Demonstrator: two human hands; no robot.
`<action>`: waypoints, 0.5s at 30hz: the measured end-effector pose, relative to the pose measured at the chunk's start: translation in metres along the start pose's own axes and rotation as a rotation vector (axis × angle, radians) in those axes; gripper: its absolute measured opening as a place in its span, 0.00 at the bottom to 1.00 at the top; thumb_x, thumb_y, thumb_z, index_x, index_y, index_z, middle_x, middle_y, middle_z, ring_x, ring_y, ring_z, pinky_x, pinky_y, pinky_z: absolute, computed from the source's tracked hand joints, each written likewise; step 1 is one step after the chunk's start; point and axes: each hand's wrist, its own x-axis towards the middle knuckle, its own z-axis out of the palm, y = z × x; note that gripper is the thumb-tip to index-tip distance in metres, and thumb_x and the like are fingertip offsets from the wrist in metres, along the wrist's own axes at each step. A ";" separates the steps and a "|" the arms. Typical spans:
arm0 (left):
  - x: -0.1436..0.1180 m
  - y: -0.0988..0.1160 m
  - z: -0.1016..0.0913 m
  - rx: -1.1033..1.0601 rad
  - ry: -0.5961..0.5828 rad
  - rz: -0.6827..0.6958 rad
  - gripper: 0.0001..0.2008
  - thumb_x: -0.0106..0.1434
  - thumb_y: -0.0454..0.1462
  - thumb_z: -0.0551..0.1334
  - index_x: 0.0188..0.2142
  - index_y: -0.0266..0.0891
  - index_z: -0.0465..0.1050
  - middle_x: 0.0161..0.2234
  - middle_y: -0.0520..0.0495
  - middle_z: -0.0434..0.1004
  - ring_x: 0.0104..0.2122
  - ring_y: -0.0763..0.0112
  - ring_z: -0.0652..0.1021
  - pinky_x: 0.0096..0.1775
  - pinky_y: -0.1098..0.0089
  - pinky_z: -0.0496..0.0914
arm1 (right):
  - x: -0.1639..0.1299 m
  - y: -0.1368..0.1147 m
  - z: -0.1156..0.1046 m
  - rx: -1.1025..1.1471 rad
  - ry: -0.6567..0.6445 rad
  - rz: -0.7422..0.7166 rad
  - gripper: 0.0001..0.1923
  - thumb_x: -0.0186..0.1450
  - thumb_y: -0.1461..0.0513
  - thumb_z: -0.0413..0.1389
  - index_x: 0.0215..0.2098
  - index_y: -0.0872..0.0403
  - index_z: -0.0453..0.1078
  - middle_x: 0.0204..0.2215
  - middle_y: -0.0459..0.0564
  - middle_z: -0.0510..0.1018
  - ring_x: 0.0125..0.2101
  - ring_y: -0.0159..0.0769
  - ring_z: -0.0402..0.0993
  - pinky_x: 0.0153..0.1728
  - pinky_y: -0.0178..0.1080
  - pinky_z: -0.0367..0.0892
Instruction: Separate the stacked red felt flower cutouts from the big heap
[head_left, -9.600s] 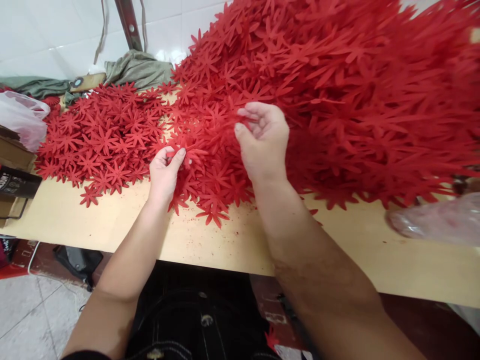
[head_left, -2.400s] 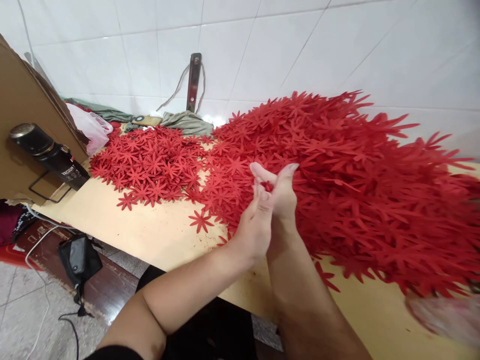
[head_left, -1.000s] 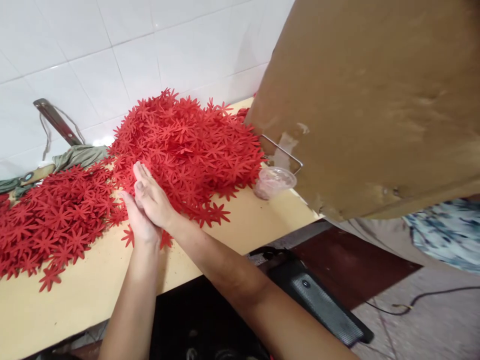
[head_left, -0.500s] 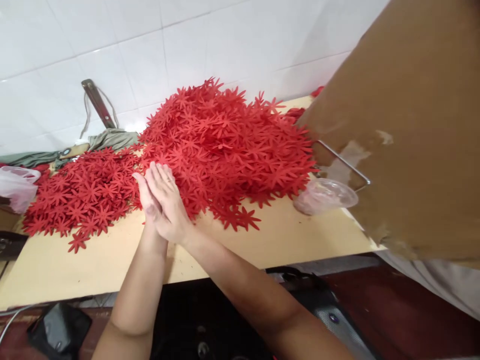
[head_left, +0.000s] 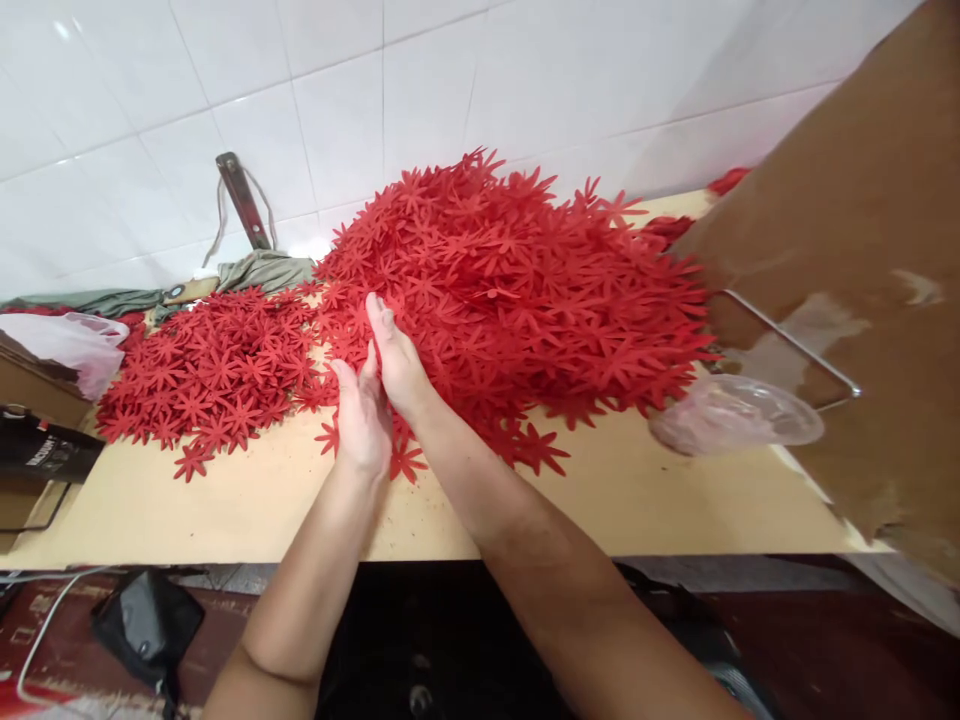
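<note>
My left hand (head_left: 365, 425) and my right hand (head_left: 397, 360) are close together over the front of a big heap of red flower-shaped cutouts (head_left: 495, 270). The palms face each other with the fingers stretched out, and the right hand reaches a little farther forward. I see nothing held in either hand, though the space between the palms is mostly hidden. To the left lies a lower pile of the same red cutouts (head_left: 217, 365). Near my wrists, a few single cutouts (head_left: 407, 460) rest on the pale tabletop (head_left: 255, 505).
On the right, a large brown cardboard sheet (head_left: 862, 300) leans beside a clear plastic container (head_left: 739, 415). A tiled wall (head_left: 450, 80) stands behind. At the left are a plastic bag (head_left: 75, 340), a dark box (head_left: 52, 450) and grey-green cloth (head_left: 266, 270).
The view has turned, so the piles sit farther right in the picture. Palms that were pressed together are now offset, with the right hand farther forward and the left fingers more spread.
</note>
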 end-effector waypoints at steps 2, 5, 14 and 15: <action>0.004 0.002 -0.001 -0.011 0.012 0.032 0.34 0.65 0.53 0.34 0.51 0.38 0.68 0.56 0.48 0.68 0.63 0.71 0.58 0.62 0.71 0.53 | -0.003 0.000 0.002 -0.001 -0.017 -0.024 0.52 0.57 0.34 0.30 0.65 0.62 0.48 0.65 0.56 0.47 0.66 0.40 0.39 0.66 0.46 0.38; 0.015 0.004 -0.008 -0.018 0.171 0.068 0.30 0.67 0.48 0.34 0.53 0.41 0.67 0.56 0.50 0.69 0.62 0.74 0.59 0.62 0.73 0.55 | -0.021 -0.007 0.008 -0.030 -0.077 -0.132 0.48 0.59 0.36 0.35 0.64 0.62 0.50 0.65 0.56 0.48 0.66 0.40 0.39 0.66 0.46 0.38; 0.001 -0.006 0.007 0.012 0.069 0.035 0.30 0.67 0.48 0.35 0.56 0.38 0.64 0.61 0.49 0.61 0.63 0.73 0.57 0.63 0.72 0.52 | 0.002 -0.003 0.000 -0.025 -0.030 0.063 0.58 0.53 0.31 0.28 0.66 0.66 0.41 0.67 0.57 0.39 0.66 0.40 0.30 0.66 0.46 0.33; 0.003 -0.005 0.007 0.003 0.097 0.078 0.29 0.67 0.48 0.35 0.57 0.40 0.62 0.61 0.51 0.60 0.63 0.74 0.57 0.63 0.72 0.52 | -0.003 -0.006 0.002 -0.055 -0.043 0.004 0.56 0.55 0.32 0.29 0.65 0.65 0.43 0.66 0.57 0.40 0.67 0.40 0.31 0.66 0.47 0.34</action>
